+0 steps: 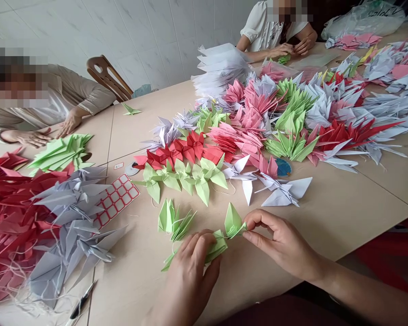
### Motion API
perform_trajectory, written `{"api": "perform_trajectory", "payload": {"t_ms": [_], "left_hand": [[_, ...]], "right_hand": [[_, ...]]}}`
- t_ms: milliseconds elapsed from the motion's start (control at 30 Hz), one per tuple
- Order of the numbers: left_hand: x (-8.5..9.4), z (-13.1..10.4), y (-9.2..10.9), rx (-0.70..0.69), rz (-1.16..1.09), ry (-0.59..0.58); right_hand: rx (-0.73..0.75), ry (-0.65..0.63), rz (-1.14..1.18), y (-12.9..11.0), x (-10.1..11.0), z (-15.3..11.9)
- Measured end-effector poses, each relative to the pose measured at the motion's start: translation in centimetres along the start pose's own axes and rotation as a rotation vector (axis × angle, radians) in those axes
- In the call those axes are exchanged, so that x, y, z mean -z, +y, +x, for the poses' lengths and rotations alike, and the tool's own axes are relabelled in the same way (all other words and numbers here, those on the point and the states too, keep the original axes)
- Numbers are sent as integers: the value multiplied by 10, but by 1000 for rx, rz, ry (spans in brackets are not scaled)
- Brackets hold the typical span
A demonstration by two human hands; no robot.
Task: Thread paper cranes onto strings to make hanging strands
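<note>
In front of me, my left hand [195, 265] is closed around light green origami pieces [219, 246] that stick out past its fingers. My right hand [275, 237] pinches the pointed tip of a green origami piece [233, 222] between thumb and forefinger, just right of the left hand. One pointed flap of that piece stands upright. Just beyond my left hand, on the table, rests a small bunch of folded green origami [175, 220]. A row of opened green origami pieces [187, 179] lies farther back, with white origami pieces [285, 190] to its right.
Piled red origami [17, 213], white origami and a black-handled tool [83, 301] are on the table [132, 276] at left. A large multicoloured heap [292, 108] fills the right. One person's hands [68, 122] rest near green paper; another person's hands [292, 47] work at the back.
</note>
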State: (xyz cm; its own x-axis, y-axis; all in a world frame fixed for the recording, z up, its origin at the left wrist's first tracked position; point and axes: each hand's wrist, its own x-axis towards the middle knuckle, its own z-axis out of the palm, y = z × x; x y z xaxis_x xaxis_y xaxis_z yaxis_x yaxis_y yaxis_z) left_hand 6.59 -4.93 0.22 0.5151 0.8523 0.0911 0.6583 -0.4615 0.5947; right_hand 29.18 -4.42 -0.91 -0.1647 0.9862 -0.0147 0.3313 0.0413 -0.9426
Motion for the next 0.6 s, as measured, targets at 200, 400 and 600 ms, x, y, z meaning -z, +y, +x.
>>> {"api": "perform_trajectory", "payload": {"t_ms": [200,400,600], "left_hand": [[8,3,5,155,-173,78],[12,7,8,186,-223,127],[12,3,7,128,-227,145]], "right_hand": [[24,27,52,0,1,1],[145,67,80,-2,1,1],[224,54,59,0,2,-1]]}}
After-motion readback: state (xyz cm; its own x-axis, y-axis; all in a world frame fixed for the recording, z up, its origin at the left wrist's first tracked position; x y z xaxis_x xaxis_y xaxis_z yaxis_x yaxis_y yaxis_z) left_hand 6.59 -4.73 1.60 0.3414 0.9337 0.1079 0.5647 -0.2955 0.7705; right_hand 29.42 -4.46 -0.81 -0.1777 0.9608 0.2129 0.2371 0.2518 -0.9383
